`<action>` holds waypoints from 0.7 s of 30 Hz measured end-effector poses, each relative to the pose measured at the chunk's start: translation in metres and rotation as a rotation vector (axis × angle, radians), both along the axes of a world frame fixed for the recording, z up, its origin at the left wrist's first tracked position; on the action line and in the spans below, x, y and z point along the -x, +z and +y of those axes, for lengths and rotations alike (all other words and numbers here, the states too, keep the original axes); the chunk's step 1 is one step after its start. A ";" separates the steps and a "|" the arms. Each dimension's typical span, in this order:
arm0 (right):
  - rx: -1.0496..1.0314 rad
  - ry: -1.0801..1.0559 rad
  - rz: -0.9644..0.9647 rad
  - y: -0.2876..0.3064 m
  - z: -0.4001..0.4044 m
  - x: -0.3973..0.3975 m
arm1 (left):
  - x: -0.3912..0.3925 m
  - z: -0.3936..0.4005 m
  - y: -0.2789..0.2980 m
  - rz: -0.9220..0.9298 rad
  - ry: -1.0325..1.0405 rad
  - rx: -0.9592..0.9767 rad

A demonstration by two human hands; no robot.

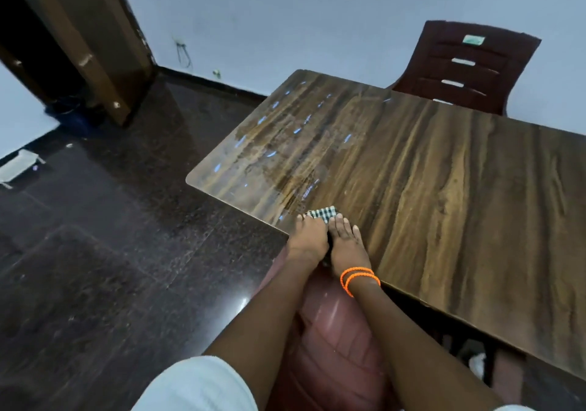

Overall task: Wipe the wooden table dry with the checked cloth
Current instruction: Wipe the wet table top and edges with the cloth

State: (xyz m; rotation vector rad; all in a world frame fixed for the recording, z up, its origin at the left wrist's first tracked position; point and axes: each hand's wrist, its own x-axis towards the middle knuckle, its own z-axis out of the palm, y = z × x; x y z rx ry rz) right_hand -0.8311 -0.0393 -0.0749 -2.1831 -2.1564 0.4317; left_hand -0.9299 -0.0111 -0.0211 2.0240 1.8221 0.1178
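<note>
The wooden table (428,169) fills the right half of the view; its left part shines with wet streaks and drops. A small folded black-and-white checked cloth (322,213) lies near the table's front edge. My left hand (308,238) and my right hand (346,243) rest side by side, palms down, pressing on the cloth, which shows only beyond the fingertips. My right wrist carries two orange bead bracelets.
A dark red plastic chair (466,65) stands behind the table by the white wall. Another reddish chair (333,341) sits under my arms at the table's front edge. Dark polished floor (111,252) spreads left; a wooden door (95,46) stands open at the back left.
</note>
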 end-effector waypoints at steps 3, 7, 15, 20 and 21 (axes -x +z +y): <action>-0.003 -0.041 0.050 0.001 0.019 0.054 | 0.053 0.025 -0.002 0.003 -0.053 -0.019; -0.002 -0.093 0.083 -0.004 0.033 0.122 | 0.119 0.051 -0.011 0.032 -0.140 0.017; -0.024 -0.194 0.058 -0.009 0.002 0.113 | 0.123 0.039 -0.001 0.322 -0.648 -0.040; -0.053 -0.367 0.056 -0.016 -0.014 0.083 | 0.084 0.037 0.005 0.279 -0.725 -0.049; -0.051 -0.387 0.051 -0.014 -0.010 0.080 | 0.080 0.039 0.007 0.280 -0.725 -0.060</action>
